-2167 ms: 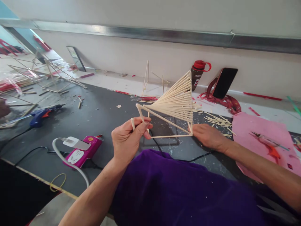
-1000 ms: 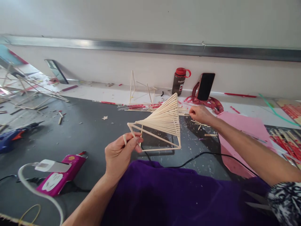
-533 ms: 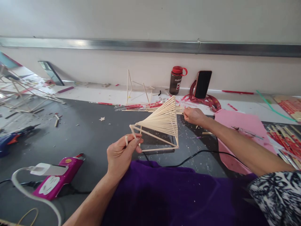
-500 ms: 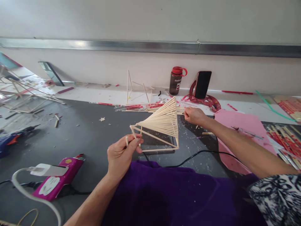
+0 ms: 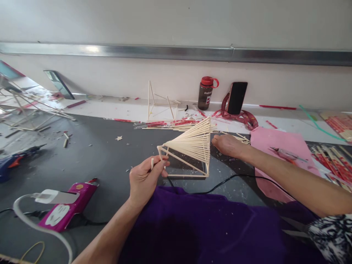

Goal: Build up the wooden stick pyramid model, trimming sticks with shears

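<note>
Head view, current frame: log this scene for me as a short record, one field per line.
Left hand: left hand pinches the stick frame at its left end
Right hand: right hand, curled, beside the frame's right side; whether it holds anything is unclear
Held shape: pale sticks fanning out to the right from a narrow left end
Behind: red-lidded bottle, upright; phone, propped up, right of the bottle
Left side: blue glue gun; magenta power strip
Right side: pink sheet
</note>
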The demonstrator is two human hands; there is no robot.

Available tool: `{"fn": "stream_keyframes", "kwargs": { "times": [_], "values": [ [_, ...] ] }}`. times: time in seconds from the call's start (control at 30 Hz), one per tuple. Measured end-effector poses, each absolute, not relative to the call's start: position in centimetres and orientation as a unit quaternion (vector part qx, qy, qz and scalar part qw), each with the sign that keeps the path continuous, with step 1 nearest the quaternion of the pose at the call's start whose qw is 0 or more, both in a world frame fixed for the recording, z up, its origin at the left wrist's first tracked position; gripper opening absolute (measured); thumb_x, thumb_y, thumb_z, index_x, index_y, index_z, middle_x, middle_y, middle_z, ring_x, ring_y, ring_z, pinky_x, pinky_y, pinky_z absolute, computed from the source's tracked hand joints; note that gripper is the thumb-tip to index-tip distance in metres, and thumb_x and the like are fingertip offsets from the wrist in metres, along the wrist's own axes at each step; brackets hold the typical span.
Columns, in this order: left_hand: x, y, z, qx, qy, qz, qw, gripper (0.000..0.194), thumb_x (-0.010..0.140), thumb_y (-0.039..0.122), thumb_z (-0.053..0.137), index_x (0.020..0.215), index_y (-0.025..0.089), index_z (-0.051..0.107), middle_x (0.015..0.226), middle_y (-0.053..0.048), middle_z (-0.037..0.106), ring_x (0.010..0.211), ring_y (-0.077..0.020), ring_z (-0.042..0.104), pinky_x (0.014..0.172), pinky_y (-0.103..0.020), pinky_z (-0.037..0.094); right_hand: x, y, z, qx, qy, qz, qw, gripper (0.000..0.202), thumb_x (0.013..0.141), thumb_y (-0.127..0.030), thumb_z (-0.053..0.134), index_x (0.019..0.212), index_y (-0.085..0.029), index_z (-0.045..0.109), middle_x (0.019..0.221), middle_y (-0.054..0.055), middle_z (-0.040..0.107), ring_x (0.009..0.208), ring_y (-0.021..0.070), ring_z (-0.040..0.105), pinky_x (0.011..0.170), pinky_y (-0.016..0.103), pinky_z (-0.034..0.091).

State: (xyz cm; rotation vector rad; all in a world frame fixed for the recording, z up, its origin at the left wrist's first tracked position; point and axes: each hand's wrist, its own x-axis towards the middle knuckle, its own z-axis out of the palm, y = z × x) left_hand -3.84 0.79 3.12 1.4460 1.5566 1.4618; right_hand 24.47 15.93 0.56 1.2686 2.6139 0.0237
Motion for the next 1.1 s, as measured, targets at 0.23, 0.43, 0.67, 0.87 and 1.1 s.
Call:
{"fn": "stream_keyframes", "kwargs": {
  "times": [0.23,0.43,0.67,0.87,1.1],
  "values": [
    [-3.9,0.9,3.2,0.545,0.588,0.534,0.268,0.018,0.082,0.033,0.062,0.089,0.019,0.073,0.053,0.003,0.065,0.062,-0.0151,0.067,0.067,-0.025,0.053,25.6,16.8,1.2,0.477,0.876,-0.028,0.070,0.023,0.093,-0.034,0.057,0.104,-0.014,0.062,0.100,0.005,0.065,0.084,0.0162,0.063,0.075,0.036,0.053],
    [-4.1,0.8,3.0,0.566,0.585,0.522,0.255,0.016,0.084,0.030,0.060,0.089,0.021,0.072,0.052,0.004,0.064,0.070,-0.0163,0.070,0.070,-0.025,0.053,27.6,14.5,1.4,0.481,0.874,-0.071,0.011,0.019,0.083,-0.011,0.048,0.090,-0.017,0.064,0.081,0.000,0.068,0.073,0.0123,0.063,0.064,0.020,0.044],
    [-4.3,0.7,3.0,0.595,0.585,0.505,0.223,0.016,0.085,0.030,0.060,0.089,0.021,0.073,0.057,0.003,0.068,0.066,-0.0147,0.069,0.069,-0.024,0.053,26.8,11.7,1.2,0.430,0.900,-0.073,0.019,0.023,0.084,-0.014,0.049,0.096,-0.017,0.068,0.094,0.006,0.068,0.081,0.0165,0.063,0.070,0.023,0.042],
    [-4.2,0.7,3.2,0.604,0.583,0.500,0.212,0.015,0.085,0.028,0.060,0.088,0.022,0.073,0.063,0.003,0.070,0.059,-0.0115,0.065,0.067,-0.022,0.052,26.2,12.0,0.9,0.439,0.897,-0.038,0.033,0.019,0.086,-0.015,0.048,0.092,-0.013,0.066,0.093,0.011,0.066,0.077,0.0194,0.062,0.065,0.026,0.039],
    [-4.3,0.7,3.4,0.615,0.588,0.490,0.191,0.016,0.085,0.028,0.059,0.085,0.022,0.073,0.066,0.002,0.071,0.064,-0.0134,0.067,0.068,-0.023,0.052,25.9,14.9,1.7,0.456,0.889,-0.033,0.014,0.023,0.086,-0.014,0.045,0.097,-0.018,0.065,0.094,0.005,0.068,0.084,0.0164,0.062,0.070,0.022,0.040]
  ]
}}
